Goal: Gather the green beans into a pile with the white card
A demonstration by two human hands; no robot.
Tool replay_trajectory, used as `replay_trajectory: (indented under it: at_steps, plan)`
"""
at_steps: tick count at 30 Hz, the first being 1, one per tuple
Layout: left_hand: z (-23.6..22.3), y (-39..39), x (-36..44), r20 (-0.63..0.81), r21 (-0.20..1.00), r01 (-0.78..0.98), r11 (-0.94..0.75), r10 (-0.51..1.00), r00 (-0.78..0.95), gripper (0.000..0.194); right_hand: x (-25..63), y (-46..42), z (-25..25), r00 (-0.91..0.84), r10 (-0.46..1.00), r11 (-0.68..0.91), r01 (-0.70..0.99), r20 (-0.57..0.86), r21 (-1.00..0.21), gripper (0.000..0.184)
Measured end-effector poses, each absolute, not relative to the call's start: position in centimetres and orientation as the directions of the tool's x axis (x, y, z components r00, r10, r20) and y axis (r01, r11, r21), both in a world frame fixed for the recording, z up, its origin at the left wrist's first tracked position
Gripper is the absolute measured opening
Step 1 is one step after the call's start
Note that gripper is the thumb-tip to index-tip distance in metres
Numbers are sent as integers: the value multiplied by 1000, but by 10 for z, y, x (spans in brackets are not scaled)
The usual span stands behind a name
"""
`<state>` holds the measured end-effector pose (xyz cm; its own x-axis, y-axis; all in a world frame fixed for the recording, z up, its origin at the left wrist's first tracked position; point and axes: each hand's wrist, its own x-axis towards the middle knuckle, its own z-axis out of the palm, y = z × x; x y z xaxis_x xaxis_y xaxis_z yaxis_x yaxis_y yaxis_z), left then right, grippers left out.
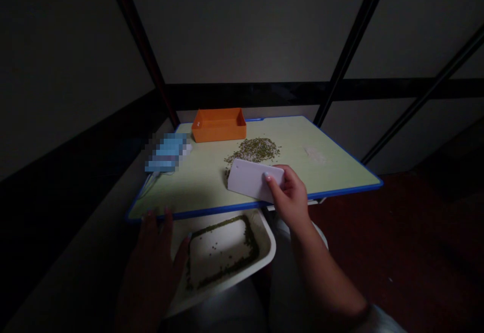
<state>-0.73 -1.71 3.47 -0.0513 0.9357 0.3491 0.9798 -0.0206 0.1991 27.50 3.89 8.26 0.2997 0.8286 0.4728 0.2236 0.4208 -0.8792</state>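
My right hand (289, 194) grips a white plastic scraper (249, 179), a flat rectangular piece with a small hole in one corner. My thumb lies on its near face. The scraper is tilted on edge just in front of a pile of small green beans mixed with pale grains (255, 149). Below the table's front edge is a cream tray (269, 244), with more green beans mostly along the sides of its floor. My left hand (157, 252) is in shadow with fingers apart, over the tray's left side, its fingertips by the table edge.
The pale green table (200, 181) has a blue rim. An orange open box (219, 132) stands at the back left. A small patch of pale grains (315, 154) lies at the right. A blurred blue device (168, 152) with a cable is on the left. Walls rise behind.
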Motion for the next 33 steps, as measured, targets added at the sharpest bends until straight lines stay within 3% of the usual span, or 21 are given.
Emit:
replay_trajectory:
  at_steps: [16, 33]
  plan:
    - [34, -20, -7, 359, 260, 965, -33, 931, -65, 69, 274, 41, 80, 350, 807, 382, 306, 477, -872, 15]
    - [34, -20, -7, 348, 254, 967, -11, 934, -81, 70, 270, 44, 78, 321, 831, 388, 250, 454, -887, 16]
